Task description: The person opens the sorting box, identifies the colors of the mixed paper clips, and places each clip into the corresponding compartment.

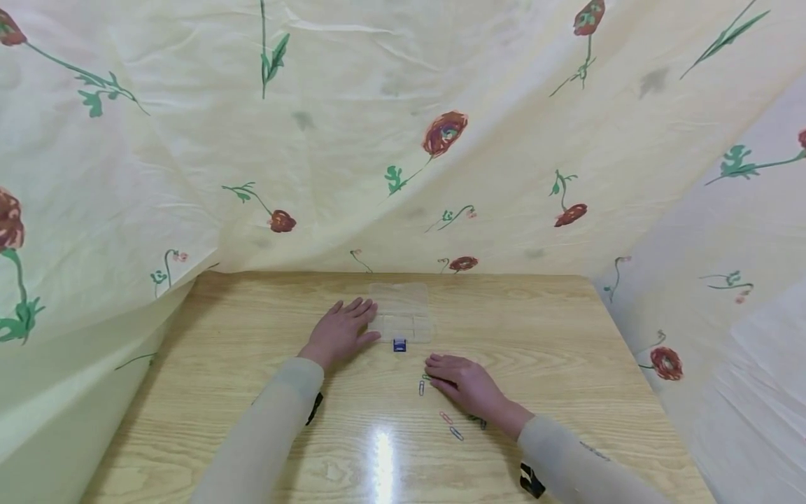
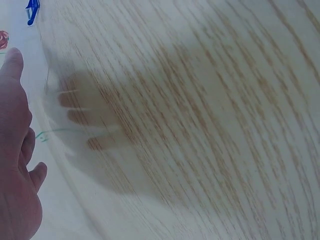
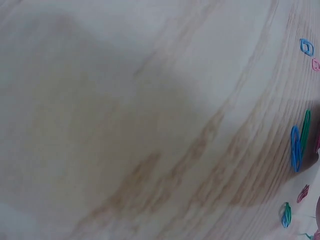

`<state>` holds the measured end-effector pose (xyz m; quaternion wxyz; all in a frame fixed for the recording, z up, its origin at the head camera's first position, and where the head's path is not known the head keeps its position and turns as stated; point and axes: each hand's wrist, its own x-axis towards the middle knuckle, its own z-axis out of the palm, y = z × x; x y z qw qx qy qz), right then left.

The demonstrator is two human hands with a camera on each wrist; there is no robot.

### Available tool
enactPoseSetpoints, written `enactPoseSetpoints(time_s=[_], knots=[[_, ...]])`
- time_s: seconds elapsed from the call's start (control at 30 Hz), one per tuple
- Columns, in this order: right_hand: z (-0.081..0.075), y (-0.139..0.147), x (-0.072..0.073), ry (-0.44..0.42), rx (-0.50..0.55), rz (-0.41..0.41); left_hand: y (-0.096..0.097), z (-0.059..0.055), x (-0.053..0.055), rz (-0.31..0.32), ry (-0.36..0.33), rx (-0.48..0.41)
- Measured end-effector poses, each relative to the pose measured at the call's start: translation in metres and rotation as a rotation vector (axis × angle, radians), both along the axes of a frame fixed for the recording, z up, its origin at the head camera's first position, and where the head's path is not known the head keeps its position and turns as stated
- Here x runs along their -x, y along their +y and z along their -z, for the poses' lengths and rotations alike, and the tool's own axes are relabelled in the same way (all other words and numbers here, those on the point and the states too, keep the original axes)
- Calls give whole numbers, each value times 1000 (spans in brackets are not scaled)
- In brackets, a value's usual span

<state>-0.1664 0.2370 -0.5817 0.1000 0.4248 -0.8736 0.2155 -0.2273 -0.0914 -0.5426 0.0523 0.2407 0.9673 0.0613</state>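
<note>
A see-through plastic box (image 1: 405, 299) lies with its lid folded back, its divided part nearer me and a blue latch (image 1: 399, 345) at the front. My left hand (image 1: 345, 334) rests at the box's left edge, fingers spread and straight; in the left wrist view the hand (image 2: 17, 145) shows at the left border. Front right of the box, my right hand (image 1: 469, 381) lies low over the table, fingers extended. Its fingertips are right by a green paper clip (image 1: 426, 377), beside a purple-blue paper clip (image 1: 421, 388). In the right wrist view the fingers are mostly out of frame.
Nearer me lie a pink paper clip (image 1: 446, 418) and a blue paper clip (image 1: 456, 434). Partly hidden under the right wrist are green paper clips (image 1: 475, 418). The wooden table (image 1: 264, 301) meets a flower-patterned cloth (image 1: 352, 140) at its back and sides.
</note>
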Motion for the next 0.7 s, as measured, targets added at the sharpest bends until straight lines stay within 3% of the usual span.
enactPoseSetpoints(time_s=[0.7], knots=[[4,-3,-2,114,38,0,3,-1,-2,-12,-2,9]])
